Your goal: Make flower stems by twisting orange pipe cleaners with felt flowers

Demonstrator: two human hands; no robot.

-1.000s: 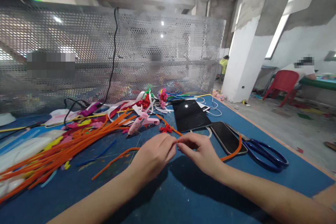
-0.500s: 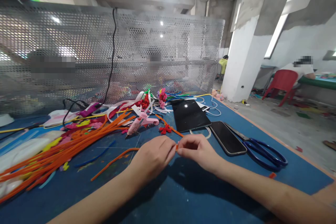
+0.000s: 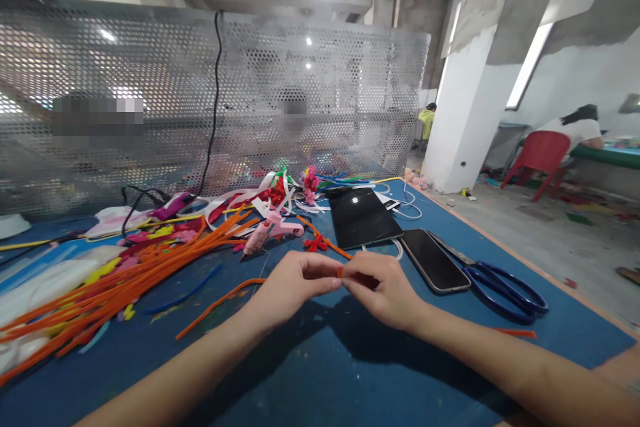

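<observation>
Fingertips (image 3: 333,284) of the left hand (image 3: 286,285) and right hand (image 3: 385,288) meet, narrowly pinching an orange strip (image 3: 339,273) above the blue table (image 3: 305,373), near a red flower shape (image 3: 316,245) and a black tablet (image 3: 364,220).

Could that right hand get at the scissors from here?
Probably yes: nothing covers the scissors, and only the flat phone lies between, though the right hand is busy pinching an orange strip.
</observation>
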